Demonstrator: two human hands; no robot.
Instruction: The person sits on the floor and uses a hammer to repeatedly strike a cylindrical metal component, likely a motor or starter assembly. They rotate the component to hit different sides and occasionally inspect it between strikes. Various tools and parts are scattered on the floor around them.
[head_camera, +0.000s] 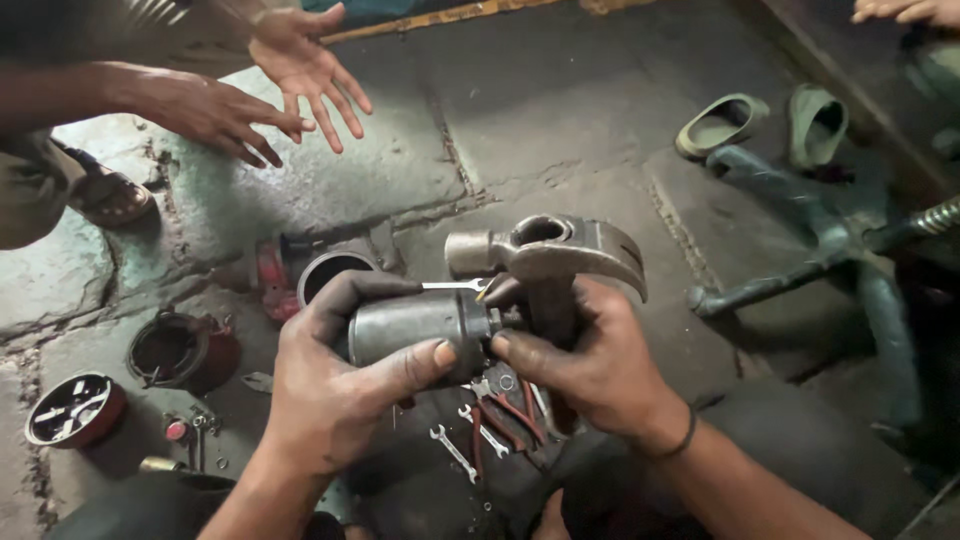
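- Two greasy hands work at the middle of the view, over a cracked grey concrete floor (560, 110) scattered with parts.
- At far left lies a round red metal cap (74, 408); just right of it sits a dark red cup-shaped housing (183, 351), and a short grey metal ring (330, 270) stands farther right.
- At upper left, another person's two open hands (262, 90) hover above the floor, well apart from the work.
- The left hand (335, 385) wraps a dull grey metal cylinder (420, 322), fingers clamped around its body, thumb pressed near its right end; the cylinder is held in the air, level, at the centre.
- Below it, small silver spanners (455, 452) and red-handled pliers (510, 415) lie on the floor.
- The right hand (590, 360) has its fingers closed on the handle of a worn steel claw hammer (550, 250), whose head rises just above the cylinder's right end.
- At upper right, two green rubber sandals (765, 122) lie beside a dark metal chair base (820, 240).
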